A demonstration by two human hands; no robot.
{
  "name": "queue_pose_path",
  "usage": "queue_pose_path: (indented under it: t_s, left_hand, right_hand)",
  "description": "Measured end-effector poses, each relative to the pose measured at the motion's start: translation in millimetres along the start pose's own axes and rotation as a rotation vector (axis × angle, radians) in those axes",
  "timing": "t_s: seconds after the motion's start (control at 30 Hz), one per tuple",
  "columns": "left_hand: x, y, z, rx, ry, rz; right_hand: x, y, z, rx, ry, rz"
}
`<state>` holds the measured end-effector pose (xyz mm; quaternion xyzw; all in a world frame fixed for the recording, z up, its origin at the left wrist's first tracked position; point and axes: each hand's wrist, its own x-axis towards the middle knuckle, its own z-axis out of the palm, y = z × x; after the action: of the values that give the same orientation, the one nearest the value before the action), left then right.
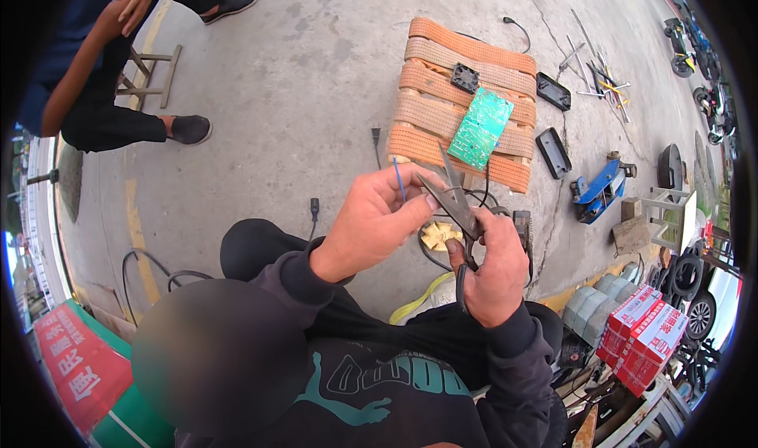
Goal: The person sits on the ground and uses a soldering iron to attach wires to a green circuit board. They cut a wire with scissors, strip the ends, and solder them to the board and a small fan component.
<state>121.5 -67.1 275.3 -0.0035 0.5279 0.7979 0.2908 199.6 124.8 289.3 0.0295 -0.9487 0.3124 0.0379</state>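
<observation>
Thin blue wire (399,181), frame centre: being pinched upright by the left hand (377,221). Dark scissors (456,211), just right of it: being gripped by the right hand (491,268), blades parted toward the wire. Behind, at upper centre, a green circuit board (480,128) is lying on an orange strap-woven stool (442,104).

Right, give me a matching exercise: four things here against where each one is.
1. thin blue wire
2. dark metal scissors
3. green circuit board
4. blue metal jack

a. on the concrete floor, right of the stool
b. in the right hand
c. on the orange woven-strap stool
d. pinched in the left hand

Pairs: 1-d, 2-b, 3-c, 4-a
</observation>
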Motion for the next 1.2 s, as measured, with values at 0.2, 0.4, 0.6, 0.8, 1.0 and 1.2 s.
queue_pose_path:
  t_s: [0.2, 0.4, 0.6, 0.8, 1.0, 1.2]
  left_hand:
    - [-2, 1, 12, 0.042, -0.018, 0.031]
    - [-3, -2, 13, 0.199, 0.008, 0.044]
    - [-2, -9, 14, 0.308, 0.045, 0.051]
    - [-2, -12, 13, 0.349, 0.038, 0.079]
    - [-2, -8, 17, 0.29, 0.033, 0.091]
    - [0, -12, 18, 0.278, 0.022, 0.123]
  right_hand:
    - [-6, 3, -3, -0.053, 0.066, -0.032]
    - [-10, 1, -6, -0.07, 0.039, -0.009]
    - [-12, 5, -2, -0.065, 0.022, 0.013]
    - [-15, 7, 1, -0.027, 0.002, 0.049]
    - [-17, 7, 0, -0.038, -0.005, 0.073]
    - [-18, 8, 0, -0.027, -0.002, 0.072]
